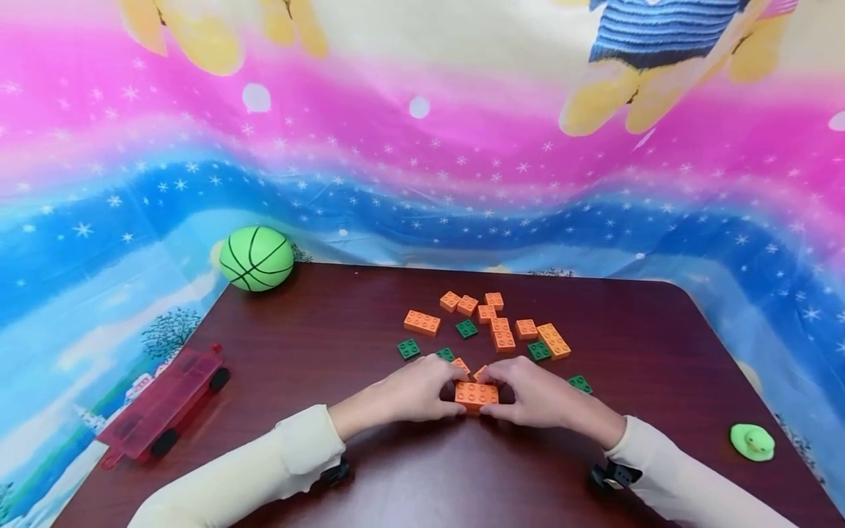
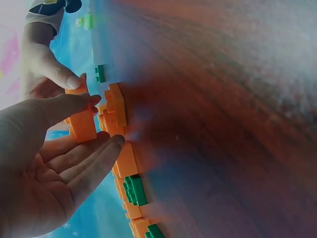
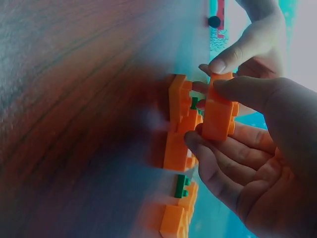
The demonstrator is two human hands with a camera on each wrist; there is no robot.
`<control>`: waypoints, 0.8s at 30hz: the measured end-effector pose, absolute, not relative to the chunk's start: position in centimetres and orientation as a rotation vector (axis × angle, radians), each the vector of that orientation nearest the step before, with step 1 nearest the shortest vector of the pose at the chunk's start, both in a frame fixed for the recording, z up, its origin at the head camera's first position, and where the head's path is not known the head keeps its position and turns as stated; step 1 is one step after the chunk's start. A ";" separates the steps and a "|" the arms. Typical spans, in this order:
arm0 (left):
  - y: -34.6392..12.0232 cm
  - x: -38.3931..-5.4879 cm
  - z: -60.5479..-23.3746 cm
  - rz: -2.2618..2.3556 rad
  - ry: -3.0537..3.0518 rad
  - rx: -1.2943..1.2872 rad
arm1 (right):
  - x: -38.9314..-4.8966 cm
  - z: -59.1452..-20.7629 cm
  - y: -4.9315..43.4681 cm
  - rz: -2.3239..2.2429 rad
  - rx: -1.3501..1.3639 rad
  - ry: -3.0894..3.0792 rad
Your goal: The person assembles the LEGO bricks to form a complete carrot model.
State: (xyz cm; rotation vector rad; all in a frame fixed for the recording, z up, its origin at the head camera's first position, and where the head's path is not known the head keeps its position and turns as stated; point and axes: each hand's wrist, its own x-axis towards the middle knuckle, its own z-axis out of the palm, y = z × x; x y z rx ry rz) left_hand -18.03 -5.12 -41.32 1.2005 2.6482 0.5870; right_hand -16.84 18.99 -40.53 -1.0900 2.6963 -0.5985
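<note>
Both hands hold one long orange toy brick (image 1: 477,394) between them, studs facing up, above the table's near middle. My left hand (image 1: 422,389) pinches its left end with thumb and fingers. At the other end my right hand (image 1: 538,392) pinches it the same way. In the left wrist view the brick (image 2: 82,121) is raised off the table, and the right wrist view shows the brick (image 3: 218,111) between both thumbs and fingers. Just behind the hands lie small orange bricks (image 1: 460,364), partly hidden by the fingers.
Several orange bricks (image 1: 502,340) and green bricks (image 1: 466,328) lie scattered beyond the hands on the dark wooden table (image 1: 317,323). A green ball (image 1: 256,258) sits at the back left corner, a red toy cart (image 1: 165,403) at the left edge, a green rubber duck (image 1: 752,442) at the right.
</note>
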 end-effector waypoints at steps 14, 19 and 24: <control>-4.2 -18.4 -41.9 0.454 2.669 1.155 | -16.8 -41.6 18.4 -0.603 -1.064 2.686; -3.9 -18.5 -41.9 0.438 2.675 1.139 | -16.9 -41.6 18.4 -0.609 -1.054 2.690; -3.7 -18.3 -42.1 0.389 2.697 1.105 | -16.9 -41.9 18.3 -0.623 -1.030 2.671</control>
